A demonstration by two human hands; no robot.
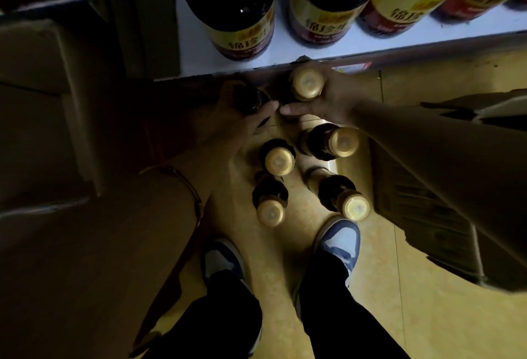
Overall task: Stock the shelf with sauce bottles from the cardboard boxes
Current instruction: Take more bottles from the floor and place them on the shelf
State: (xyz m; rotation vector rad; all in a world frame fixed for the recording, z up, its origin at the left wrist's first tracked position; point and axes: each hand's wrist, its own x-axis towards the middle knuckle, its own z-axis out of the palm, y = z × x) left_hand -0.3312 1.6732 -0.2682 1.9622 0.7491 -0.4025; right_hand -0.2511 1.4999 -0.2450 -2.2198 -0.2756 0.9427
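Note:
Several dark sauce bottles with gold caps stand on the yellow floor below the shelf edge. My right hand (332, 101) grips one gold-capped bottle (308, 84) right under the shelf lip. My left hand (242, 113) wraps around another dark bottle (249, 99) whose cap is hidden in shadow. Loose bottles stand nearer me: one (279, 160), one (343, 141), one (271, 211) and one (355, 206). On the white shelf (285, 53) stand larger dark bottles with yellow and red labels (242, 30).
A cardboard box (427, 201) lies open on the right, another cardboard box (42, 130) on the left. My two blue and white shoes (340, 241) stand just behind the loose bottles. A thin bracelet (182, 179) circles my left wrist. The scene is dim.

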